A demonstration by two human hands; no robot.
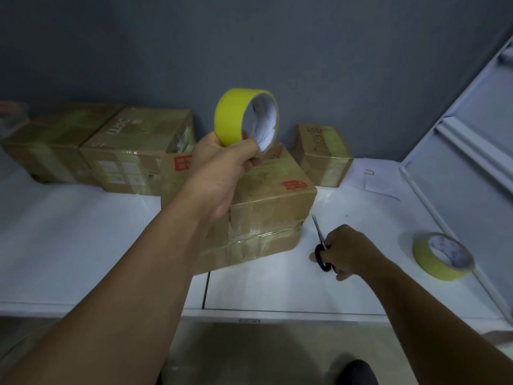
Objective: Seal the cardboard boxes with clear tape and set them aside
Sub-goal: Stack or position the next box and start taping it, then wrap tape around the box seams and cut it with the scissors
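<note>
The left hand (pixel 222 165) is gripping a yellow tape roll (pixel 245 119) above the taped box (pixel 266 207) sitting on the white desk (pixel 83 240); the right hand (pixel 347 250), beside the box, is gripping scissors (pixel 320 245) before a grey wall (pixel 249 45).

The left hand (pixel 222 165) and its forearm cover the near-left part of the front box (pixel 266 207), and part of the red print on the box behind (pixel 133 151). The far-left box (pixel 44 145) is blurred, as is a pale thing (pixel 11 118) cut by the left edge. The right hand (pixel 347 251) hides most of the scissors' (pixel 322 245) handles. The printing inside both tape rolls (pixel 244 118) (pixel 441 257) is too small to read
</note>
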